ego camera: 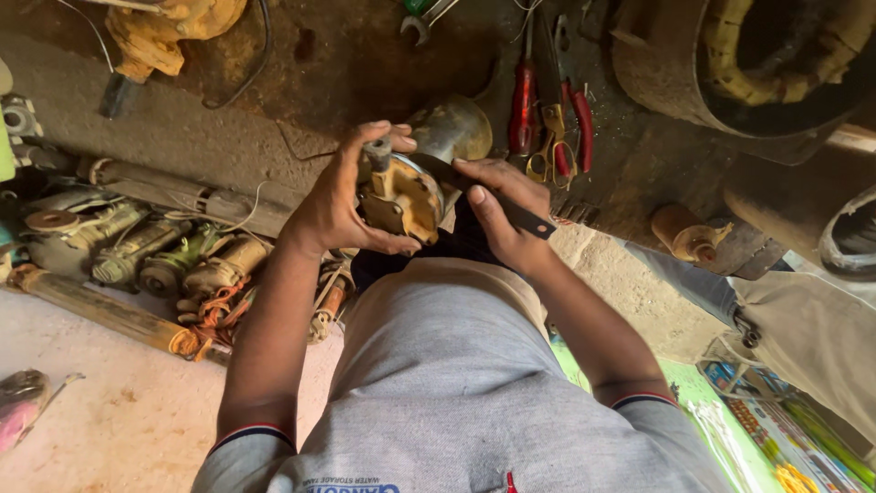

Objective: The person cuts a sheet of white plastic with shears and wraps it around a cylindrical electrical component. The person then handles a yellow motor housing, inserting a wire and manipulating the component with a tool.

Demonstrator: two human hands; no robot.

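Observation:
My left hand [339, 203] grips a small round motor part [401, 194] with a yellowish end plate and a short shaft, held at chest height. My right hand [500, 212] holds a flat dark metal strip [518, 215] pressed against the right side of that part, thumb laid along the strip. Behind the part sits a rounded metal housing [453, 130] on the dirty work surface [338, 64].
Red-handled screwdrivers and pliers [547, 114] and yellow scissors lie beyond my right hand. Old motor armatures and copper windings [173, 260] are piled at left. A large stator with yellow winding [776, 55] stands at top right. Another person's trouser leg [803, 329] is at right.

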